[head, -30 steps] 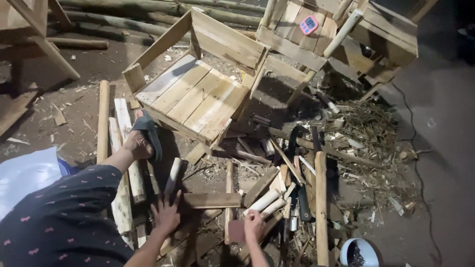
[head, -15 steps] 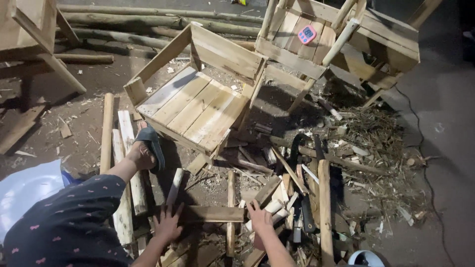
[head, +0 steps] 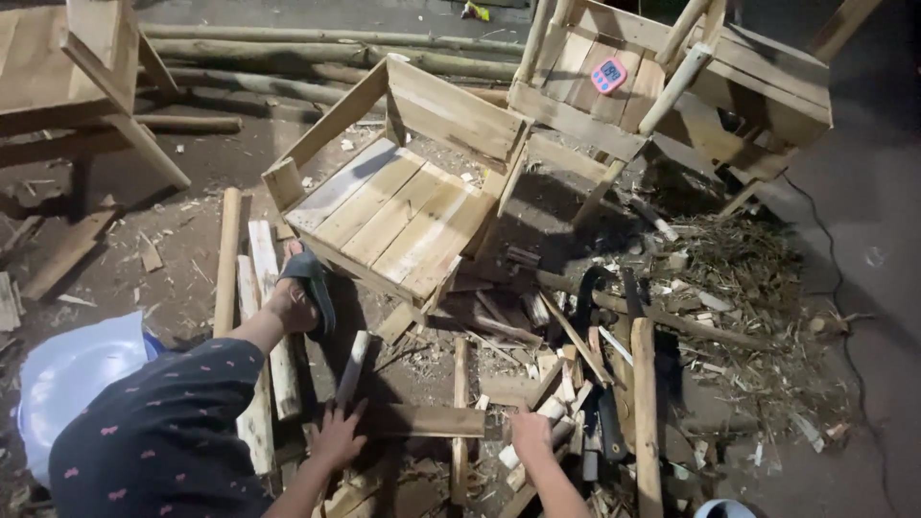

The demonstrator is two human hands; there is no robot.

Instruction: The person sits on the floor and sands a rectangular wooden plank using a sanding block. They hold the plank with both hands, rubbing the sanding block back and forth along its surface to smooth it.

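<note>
My left hand [head: 341, 436] lies with fingers spread on the left end of a short flat board [head: 427, 420], which rests across a pile of wood offcuts on the ground. My right hand [head: 531, 434] is just past the board's right end, curled over a pale round stick [head: 554, 409] in the pile. A thin upright slat [head: 460, 384] crosses under the board between my hands. My left leg in dark patterned cloth [head: 163, 432] stretches forward, its sandalled foot [head: 302, 288] against a slatted wooden chair [head: 403, 201] lying on the ground.
A second wooden chair [head: 672, 86] with a pink timer [head: 609, 75] on it stands at the back right. Logs [head: 317, 43] lie along the back. A long plank [head: 645, 412], dark tools [head: 606, 427], shavings [head: 739, 278] and a cable [head: 844, 278] are to the right; a pale blue basin [head: 67, 374] sits left.
The view has tilted down and left. My right hand moved forward from the near offcuts to the pale sticks beside the board and curled. My left hand stayed on the board.
</note>
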